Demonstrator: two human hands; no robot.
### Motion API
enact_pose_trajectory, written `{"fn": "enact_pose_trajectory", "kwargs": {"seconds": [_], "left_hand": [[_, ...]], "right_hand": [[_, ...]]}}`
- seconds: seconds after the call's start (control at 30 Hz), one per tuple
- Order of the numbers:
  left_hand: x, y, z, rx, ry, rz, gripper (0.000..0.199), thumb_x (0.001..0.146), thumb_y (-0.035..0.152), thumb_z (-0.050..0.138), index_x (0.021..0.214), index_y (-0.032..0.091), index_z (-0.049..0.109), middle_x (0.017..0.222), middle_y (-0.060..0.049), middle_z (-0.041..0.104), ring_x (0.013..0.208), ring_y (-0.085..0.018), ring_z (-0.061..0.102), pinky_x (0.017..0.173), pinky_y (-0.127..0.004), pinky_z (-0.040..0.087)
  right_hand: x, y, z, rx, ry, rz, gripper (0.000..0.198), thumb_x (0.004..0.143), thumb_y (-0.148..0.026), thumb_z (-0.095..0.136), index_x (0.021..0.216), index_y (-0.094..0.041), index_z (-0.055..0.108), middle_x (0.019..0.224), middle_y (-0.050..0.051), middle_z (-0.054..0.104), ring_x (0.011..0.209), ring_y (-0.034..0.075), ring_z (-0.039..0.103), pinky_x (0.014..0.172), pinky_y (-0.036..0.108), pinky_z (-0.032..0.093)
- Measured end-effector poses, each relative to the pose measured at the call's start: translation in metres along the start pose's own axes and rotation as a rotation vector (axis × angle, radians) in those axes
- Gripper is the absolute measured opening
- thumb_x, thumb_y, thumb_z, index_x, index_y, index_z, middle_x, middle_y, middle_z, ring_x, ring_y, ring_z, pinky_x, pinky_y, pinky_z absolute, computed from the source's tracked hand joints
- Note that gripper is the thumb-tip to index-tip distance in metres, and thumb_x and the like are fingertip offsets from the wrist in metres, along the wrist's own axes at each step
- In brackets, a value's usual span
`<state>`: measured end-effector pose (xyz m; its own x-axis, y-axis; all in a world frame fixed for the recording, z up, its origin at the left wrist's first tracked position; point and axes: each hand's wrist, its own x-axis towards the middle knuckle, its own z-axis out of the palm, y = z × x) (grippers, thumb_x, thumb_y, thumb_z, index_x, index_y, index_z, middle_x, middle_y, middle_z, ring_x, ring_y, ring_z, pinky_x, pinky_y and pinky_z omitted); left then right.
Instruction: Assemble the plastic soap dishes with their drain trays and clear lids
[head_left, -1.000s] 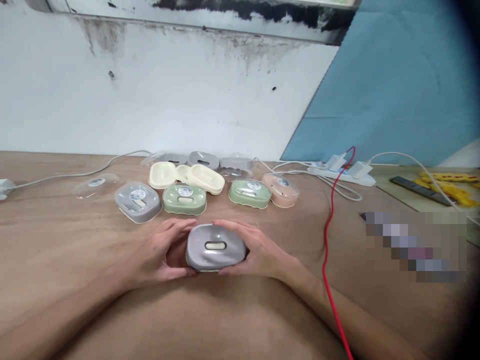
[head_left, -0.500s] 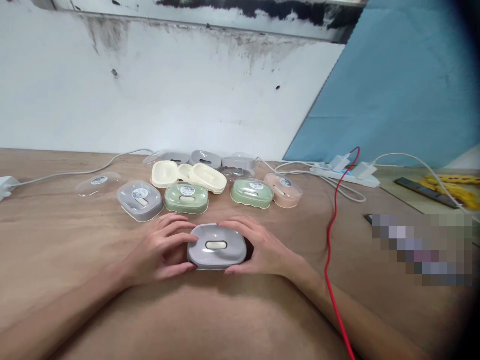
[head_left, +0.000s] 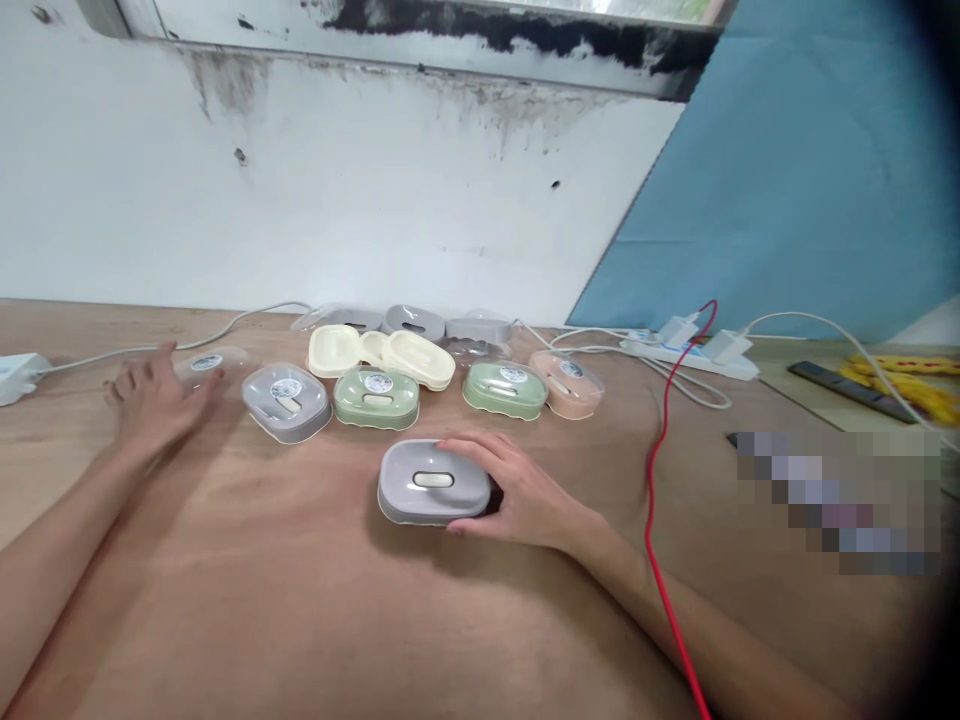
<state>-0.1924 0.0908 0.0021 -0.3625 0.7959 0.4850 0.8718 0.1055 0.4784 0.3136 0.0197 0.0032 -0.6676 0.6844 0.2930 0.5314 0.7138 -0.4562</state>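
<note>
Gray case [head_left: 409,497] is L of red cable [head_left: 651,480]; R hand [head_left: 517,497] clamped round its cable-side end. L hand [head_left: 156,400] well apart, fingers spread at clear cover [head_left: 235,360], far L of cable; can't tell contact. IMO pinch cover's rim lightly, hold case steady.

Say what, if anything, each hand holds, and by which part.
The right hand holds the grey case by its right end. The left hand, spread beside the clear cover, holds nothing; whether it touches the cover cannot be told.

The front grey box [head_left: 424,499] looks glossy plastic, the tabletop [head_left: 322,620] matt wood.
</note>
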Motion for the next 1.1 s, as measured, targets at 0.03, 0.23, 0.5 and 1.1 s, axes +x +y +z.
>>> {"fn": "enact_pose_trajectory", "kwargs": {"seconds": [0.03, 0.23, 0.5, 1.1], "left_hand": [[0.004, -0.009, -0.001, 0.051, -0.102, -0.039, 0.084, 0.081, 0.072, 0.080, 0.140, 0.016, 0.057, 0.153, -0.020, 0.059, 0.149, -0.060, 0.036, 0.116, -0.088, 0.018], [0.014, -0.008, -0.006, 0.091, -0.121, -0.142, 0.078, 0.086, 0.071, 0.067, 0.128, 0.006, 0.067, 0.127, -0.025, 0.073, 0.127, -0.051, 0.058, 0.111, -0.080, 0.036], [-0.037, 0.074, 0.000, -0.245, 0.130, 0.352, 0.086, 0.100, 0.081, 0.051, 0.151, 0.011, 0.054, 0.142, -0.017, 0.065, 0.124, -0.033, 0.067, 0.114, -0.052, 0.052], [-0.130, 0.142, 0.016, -0.518, -0.692, 0.818, 0.087, 0.086, 0.058, 0.087, 0.161, 0.042, 0.048, 0.155, -0.010, 0.057, 0.138, -0.037, 0.061, 0.112, -0.053, 0.057]], "right_hand": [[0.000, 0.000, -0.001, 0.007, -0.009, -0.008, 0.091, 0.080, -0.057, 0.092, 0.155, -0.029, 0.049, 0.155, 0.016, 0.059, 0.140, 0.039, 0.059, 0.114, 0.060, 0.049], [-0.001, -0.002, -0.007, 0.061, -0.032, -0.048, 0.093, 0.078, -0.043, 0.090, 0.158, -0.029, 0.047, 0.157, 0.015, 0.056, 0.143, 0.039, 0.056, 0.119, 0.059, 0.046], [0.001, -0.006, 0.007, 0.129, 0.005, -0.010, 0.105, 0.079, -0.033, 0.089, 0.167, -0.034, 0.032, 0.164, 0.013, 0.052, 0.146, 0.036, 0.058, 0.116, 0.051, 0.053], [0.001, -0.003, 0.012, 0.060, 0.061, -0.133, 0.085, 0.089, -0.053, 0.085, 0.161, -0.029, 0.046, 0.156, 0.015, 0.061, 0.141, 0.034, 0.062, 0.117, 0.053, 0.053]]}}
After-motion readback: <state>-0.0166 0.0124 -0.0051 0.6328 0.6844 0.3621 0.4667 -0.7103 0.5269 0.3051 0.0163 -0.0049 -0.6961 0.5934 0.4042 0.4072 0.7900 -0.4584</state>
